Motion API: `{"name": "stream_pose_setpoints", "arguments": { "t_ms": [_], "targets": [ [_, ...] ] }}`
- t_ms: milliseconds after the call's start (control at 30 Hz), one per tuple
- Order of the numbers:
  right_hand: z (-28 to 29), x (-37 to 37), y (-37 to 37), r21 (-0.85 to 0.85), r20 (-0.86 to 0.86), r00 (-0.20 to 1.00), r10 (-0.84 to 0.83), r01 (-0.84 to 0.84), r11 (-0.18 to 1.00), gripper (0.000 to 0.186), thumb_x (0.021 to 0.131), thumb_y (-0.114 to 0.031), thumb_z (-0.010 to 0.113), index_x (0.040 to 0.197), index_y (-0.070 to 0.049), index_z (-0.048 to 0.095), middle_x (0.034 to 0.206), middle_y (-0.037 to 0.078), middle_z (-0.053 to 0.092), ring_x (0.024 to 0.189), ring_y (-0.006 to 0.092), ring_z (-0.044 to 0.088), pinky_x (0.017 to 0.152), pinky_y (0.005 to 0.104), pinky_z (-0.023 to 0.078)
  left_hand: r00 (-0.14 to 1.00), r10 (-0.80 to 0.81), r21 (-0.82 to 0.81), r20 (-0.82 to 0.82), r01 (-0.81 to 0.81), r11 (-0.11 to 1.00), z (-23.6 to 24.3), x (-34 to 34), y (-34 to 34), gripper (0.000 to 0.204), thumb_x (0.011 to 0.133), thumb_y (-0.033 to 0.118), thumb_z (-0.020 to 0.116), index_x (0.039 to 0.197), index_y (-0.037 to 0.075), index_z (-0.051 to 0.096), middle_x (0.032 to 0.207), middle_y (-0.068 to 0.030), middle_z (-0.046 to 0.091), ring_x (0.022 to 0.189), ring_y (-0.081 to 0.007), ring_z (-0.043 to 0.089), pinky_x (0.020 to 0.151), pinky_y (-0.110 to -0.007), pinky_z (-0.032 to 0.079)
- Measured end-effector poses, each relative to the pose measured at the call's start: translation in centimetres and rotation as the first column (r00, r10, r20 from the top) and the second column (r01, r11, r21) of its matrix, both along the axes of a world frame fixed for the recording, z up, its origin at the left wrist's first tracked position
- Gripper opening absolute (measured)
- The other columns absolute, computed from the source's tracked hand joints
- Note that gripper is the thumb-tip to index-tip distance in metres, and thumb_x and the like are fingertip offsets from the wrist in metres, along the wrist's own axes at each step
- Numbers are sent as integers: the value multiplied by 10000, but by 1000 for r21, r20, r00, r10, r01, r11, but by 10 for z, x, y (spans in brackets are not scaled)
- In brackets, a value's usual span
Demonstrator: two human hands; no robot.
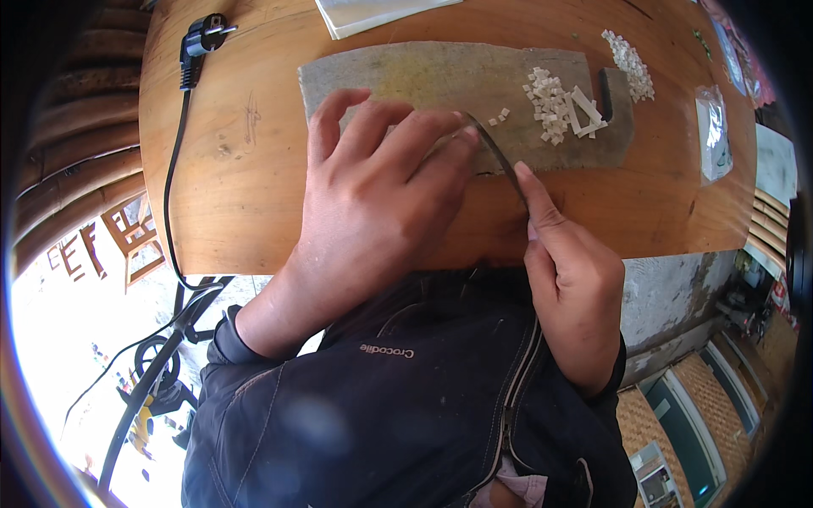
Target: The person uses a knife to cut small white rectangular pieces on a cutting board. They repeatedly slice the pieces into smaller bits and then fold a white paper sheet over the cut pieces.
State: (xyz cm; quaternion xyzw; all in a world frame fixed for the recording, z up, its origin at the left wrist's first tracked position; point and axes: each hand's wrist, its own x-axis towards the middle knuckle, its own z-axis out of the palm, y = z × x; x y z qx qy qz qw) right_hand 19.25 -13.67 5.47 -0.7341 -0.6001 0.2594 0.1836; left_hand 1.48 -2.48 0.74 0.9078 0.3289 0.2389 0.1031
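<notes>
A thin dark curved strip, like a narrow blade, runs between my hands over the near edge of a grey wooden board. My right hand grips its near end, thumb laid along it. My left hand is bent over the board with its fingers curled; thumb and fingertip pinch at the strip's far end. What else lies under the left fingers is hidden. On the board's right part is a pile of small white cubes, with short white bars beside it. A few loose white cubes lie nearer my left hand.
Another heap of white bits lies off the board at the far right, near a clear plastic bag. A black plug with its cord is at the left. White papers lie at the wooden table's far side.
</notes>
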Motion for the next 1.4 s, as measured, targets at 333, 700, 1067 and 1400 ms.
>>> {"name": "stream_pose_setpoints", "arguments": {
  "t_ms": [333,700,1067,1400],
  "targets": [
    [-6,4,-1,43,-146,988,-55,62,997,633,864,96,650,1455,-130,624,763,158,588,625,221,563,634,362,498,1000,9,-3,-13,-9,1000,1,-4,-2,351,778,89,810,1124,133,781,1207,-13,711,1055,-256,637,1043,-497,444],
    [-2,-1,0,-3,-50,999,-7,7,1000,624,884,131,626,1446,-141,635,770,154,592,649,141,532,661,286,498,1000,-7,-4,25,7,1000,-1,-4,1,313,777,75,811,1086,112,784,1191,-40,719,1055,-272,656,1002,-473,490],
    [-7,1,-1,44,-146,989,-16,23,999,677,844,99,667,1477,-130,601,708,154,541,594,280,574,607,415,496,994,-14,-40,110,18,999,-3,-9,1,299,774,29,805,1066,82,776,1179,-75,724,1056,-309,675,962,-490,547],
    [-5,-3,0,35,-94,995,20,-16,999,675,843,113,661,1467,-139,613,699,134,509,593,220,526,600,366,478,992,-9,-48,126,15,999,-4,-8,2,274,771,26,807,1040,74,785,1153,-92,718,1032,-315,669,924,-463,552]
  ]
}}
